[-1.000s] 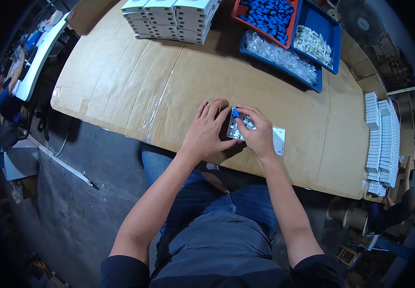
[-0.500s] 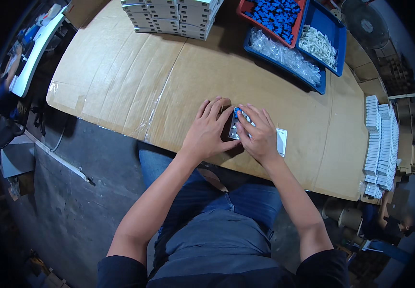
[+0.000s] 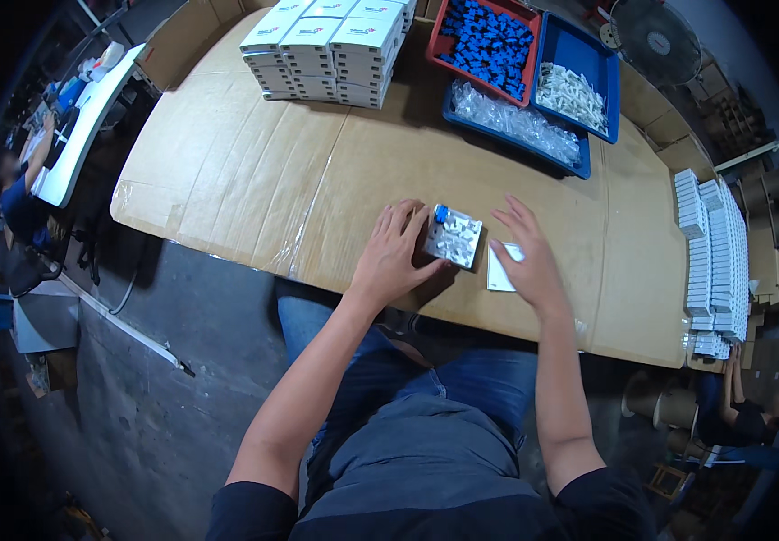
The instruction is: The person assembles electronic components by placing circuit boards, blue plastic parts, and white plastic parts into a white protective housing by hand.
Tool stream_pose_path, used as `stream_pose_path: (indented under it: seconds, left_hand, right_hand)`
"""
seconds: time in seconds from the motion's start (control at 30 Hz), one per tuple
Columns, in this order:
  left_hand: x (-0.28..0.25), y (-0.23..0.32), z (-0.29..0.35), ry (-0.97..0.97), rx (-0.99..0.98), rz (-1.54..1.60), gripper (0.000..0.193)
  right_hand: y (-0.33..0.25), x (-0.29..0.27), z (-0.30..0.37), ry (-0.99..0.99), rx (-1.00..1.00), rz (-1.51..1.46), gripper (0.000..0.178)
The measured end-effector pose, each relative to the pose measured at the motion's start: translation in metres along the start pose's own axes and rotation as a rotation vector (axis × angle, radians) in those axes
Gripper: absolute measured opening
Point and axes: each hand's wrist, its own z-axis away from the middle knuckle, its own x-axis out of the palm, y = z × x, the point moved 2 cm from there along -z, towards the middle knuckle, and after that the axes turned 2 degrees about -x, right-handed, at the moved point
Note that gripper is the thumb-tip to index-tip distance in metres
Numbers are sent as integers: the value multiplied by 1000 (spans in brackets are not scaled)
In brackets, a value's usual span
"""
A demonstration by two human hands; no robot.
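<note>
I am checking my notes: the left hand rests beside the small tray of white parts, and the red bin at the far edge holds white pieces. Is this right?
Not quite. In the head view the red bin holds blue pieces, not white ones. The left hand does rest beside the small tray of white parts.

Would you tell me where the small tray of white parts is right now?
In the head view, the small tray of white parts lies on the cardboard-covered table, between the left hand and right hand.

1. Brown corrugated-cardboard tabletop (image 3: 254,171) — matt, with glossy clear tape strips.
2. Small tray of white plastic parts (image 3: 453,239) at the table's 6 o'clock.
3. Blue plastic bin (image 3: 579,54), 1 o'clock — smooth, slightly shiny.
</note>
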Motion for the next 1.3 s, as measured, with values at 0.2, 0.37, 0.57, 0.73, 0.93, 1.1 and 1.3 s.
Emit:
stream_pose_path:
  seconds: [0.2,0.37,0.57,0.73,0.93,1.1,1.3]
  left_hand:
    - [4,-8,2,102,-19,-62,68]
    - [8,16,5,7,-117,-67,98]
    - [32,39,8,52,-169,-182,111]
    - [32,33,12,128,-167,-105,102]
    - [32,31,9,150,-183,146,98]
    - [21,33,14,246,-211,955,89]
    - [18,59,48,201,-647,1752,73]
  right_hand:
    - [31,-34,52,-251,177,68,64]
    - [40,-33,63,-205,155,32,56]
    - [57,-25,65,2,263,-245,38]
    - [32,-33,63,116,201,-89,38]
    - [56,-17,75,106,-68,189,35]
    - [69,-22,80,152,256,-381,28]
    - [80,-15,90,272,379,-133,29]
